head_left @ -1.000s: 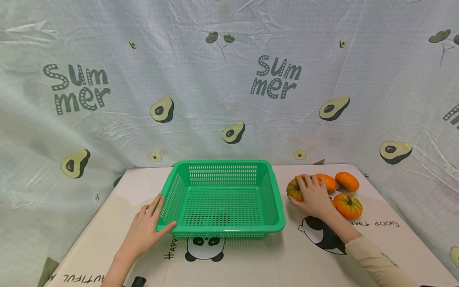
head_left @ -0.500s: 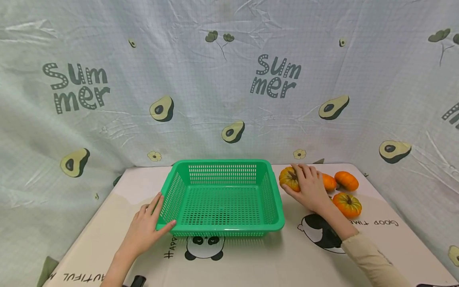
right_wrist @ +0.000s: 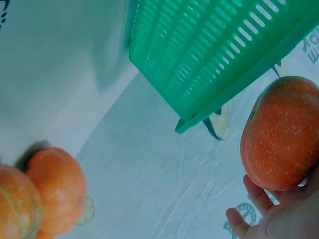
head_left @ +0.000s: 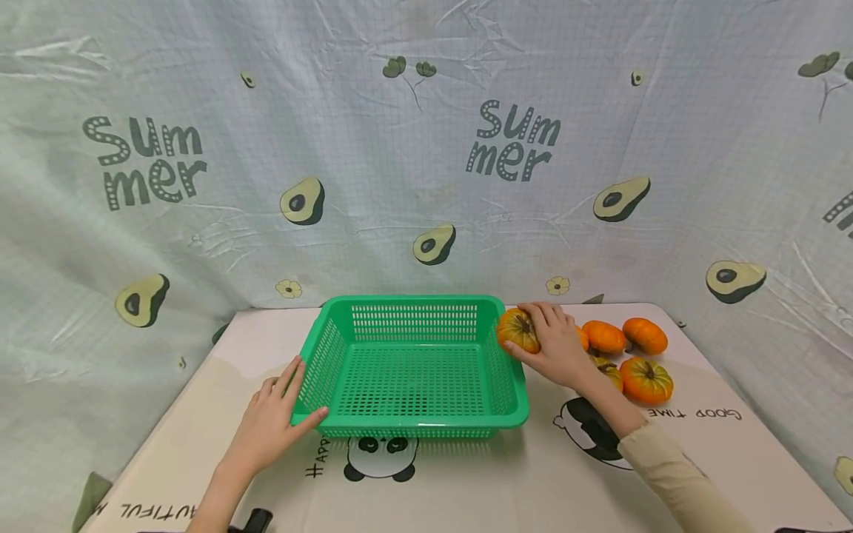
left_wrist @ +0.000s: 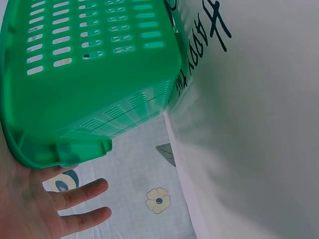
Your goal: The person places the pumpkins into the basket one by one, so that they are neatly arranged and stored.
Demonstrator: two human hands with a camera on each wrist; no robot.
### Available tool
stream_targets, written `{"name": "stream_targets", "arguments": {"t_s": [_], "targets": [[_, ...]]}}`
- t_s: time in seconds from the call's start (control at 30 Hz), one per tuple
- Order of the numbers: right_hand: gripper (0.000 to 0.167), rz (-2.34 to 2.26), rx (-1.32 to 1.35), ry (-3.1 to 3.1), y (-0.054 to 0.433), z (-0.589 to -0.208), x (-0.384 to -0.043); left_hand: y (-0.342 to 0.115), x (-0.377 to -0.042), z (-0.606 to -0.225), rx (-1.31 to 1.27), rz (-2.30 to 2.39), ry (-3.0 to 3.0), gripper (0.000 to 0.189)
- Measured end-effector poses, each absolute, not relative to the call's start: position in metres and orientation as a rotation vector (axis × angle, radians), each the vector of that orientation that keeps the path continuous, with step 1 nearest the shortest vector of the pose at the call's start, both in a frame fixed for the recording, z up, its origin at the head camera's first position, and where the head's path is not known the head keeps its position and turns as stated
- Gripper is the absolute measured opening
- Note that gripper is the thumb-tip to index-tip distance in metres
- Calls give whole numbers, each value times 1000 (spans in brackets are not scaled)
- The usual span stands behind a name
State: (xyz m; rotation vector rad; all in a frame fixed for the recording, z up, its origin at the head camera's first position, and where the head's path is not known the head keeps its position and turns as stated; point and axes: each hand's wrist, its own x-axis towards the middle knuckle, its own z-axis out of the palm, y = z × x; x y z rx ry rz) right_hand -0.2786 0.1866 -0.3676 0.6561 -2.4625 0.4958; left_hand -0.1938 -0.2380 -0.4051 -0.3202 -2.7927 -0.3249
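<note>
My right hand [head_left: 558, 348] grips a small orange pumpkin [head_left: 516, 332] with green-yellow streaks and a stem, held up at the right rim of a green plastic basket [head_left: 413, 423]. The right wrist view shows the plain orange underside of this pumpkin [right_wrist: 281, 134], apart from the basket wall. My left hand [head_left: 266, 422] rests at the basket's left front corner, its thumb by the front rim and its fingers along the left side. Seen from the left wrist, fingers [left_wrist: 82, 194] stretch out straight beside the basket [left_wrist: 94, 94]. Nothing lies in the basket.
Right of the basket several more pumpkins sit close together, among them a streaked pumpkin [head_left: 646, 380] and a plain orange one [head_left: 645, 336]. Behind the table [head_left: 480, 488] hangs a cloth [head_left: 373, 163] printed with avocados. A black object [head_left: 258, 520] shows near my left forearm.
My right hand has lifted the streaked pumpkin from the group and carried it left to the basket's right rim, uncovering pumpkins behind. The left hand and basket have stayed put.
</note>
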Motion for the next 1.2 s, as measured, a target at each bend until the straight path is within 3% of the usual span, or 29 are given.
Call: {"name": "stream_targets", "arguments": {"t_s": [1.2], "targets": [[60,-104,1146,-2591,134,-367,-345,-238,-193,-404,-320,-346,-2794,81]]}}
